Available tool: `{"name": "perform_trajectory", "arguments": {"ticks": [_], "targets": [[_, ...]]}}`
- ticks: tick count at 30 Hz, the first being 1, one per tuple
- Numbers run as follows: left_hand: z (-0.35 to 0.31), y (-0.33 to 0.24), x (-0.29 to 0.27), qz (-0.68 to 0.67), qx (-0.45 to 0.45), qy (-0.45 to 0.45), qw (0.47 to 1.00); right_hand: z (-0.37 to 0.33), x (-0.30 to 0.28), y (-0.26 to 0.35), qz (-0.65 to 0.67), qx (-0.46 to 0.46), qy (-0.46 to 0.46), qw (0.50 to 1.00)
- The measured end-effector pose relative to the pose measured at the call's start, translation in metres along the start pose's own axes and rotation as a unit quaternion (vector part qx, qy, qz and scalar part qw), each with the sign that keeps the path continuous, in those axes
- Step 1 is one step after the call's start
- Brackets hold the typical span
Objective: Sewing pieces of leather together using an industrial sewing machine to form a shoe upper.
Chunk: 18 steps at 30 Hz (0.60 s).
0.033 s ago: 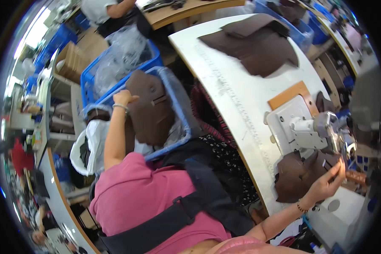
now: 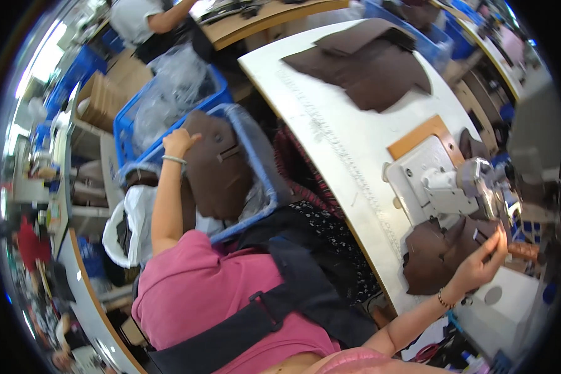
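On the left, my left hand (image 2: 179, 143) is closed with its thumb over the edge of a dark brown leather-like piece (image 2: 217, 177), which has a small round spot and a slit. That piece lies over the blue crate (image 2: 265, 159), which is lined with clear plastic. On the right, my right hand (image 2: 482, 260) pinches the edge of another brown leather-like piece (image 2: 435, 257). This second piece lies on the white table beside the white sewing machine (image 2: 439, 193), partly under its head. The fingertips of my right hand are close to the machine's needle end, which I cannot see clearly.
Several brown pieces (image 2: 380, 71) are stacked at the far end of the white table (image 2: 311, 124). Behind the near crate stands another blue crate (image 2: 121, 128) with clear plastic bags. A white bag (image 2: 131, 224) hangs left of my arm. Another person (image 2: 140, 25) works at the far left.
The view has shifted slightly, so the table and crates sit a little further left. Both hands keep their hold on the brown pieces.
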State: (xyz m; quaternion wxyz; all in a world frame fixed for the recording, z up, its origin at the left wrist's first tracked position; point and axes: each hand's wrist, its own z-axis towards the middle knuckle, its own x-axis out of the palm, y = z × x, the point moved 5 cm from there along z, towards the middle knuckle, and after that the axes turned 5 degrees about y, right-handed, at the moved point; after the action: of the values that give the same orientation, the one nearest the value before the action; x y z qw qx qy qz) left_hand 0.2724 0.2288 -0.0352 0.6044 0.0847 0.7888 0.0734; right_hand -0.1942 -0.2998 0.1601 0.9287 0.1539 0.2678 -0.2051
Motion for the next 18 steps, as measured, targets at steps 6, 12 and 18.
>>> {"name": "perform_trajectory", "arguments": {"ticks": [6, 12, 18], "targets": [[-0.029, -0.205, -0.187, -0.277, 0.379, -0.288, 0.835, 0.001, -0.004, -0.024, -0.03, 0.037, -0.052, 0.998], [0.012, -0.384, -0.278, -0.34, 0.51, -0.258, 0.747, -0.006, -0.012, -0.085, -0.129, 0.164, -0.01, 0.978], [0.051, -0.475, -0.296, -0.255, 0.499, -0.187, 0.807, -0.015, -0.021, -0.114, -0.169, 0.181, -0.022, 0.969]]}}
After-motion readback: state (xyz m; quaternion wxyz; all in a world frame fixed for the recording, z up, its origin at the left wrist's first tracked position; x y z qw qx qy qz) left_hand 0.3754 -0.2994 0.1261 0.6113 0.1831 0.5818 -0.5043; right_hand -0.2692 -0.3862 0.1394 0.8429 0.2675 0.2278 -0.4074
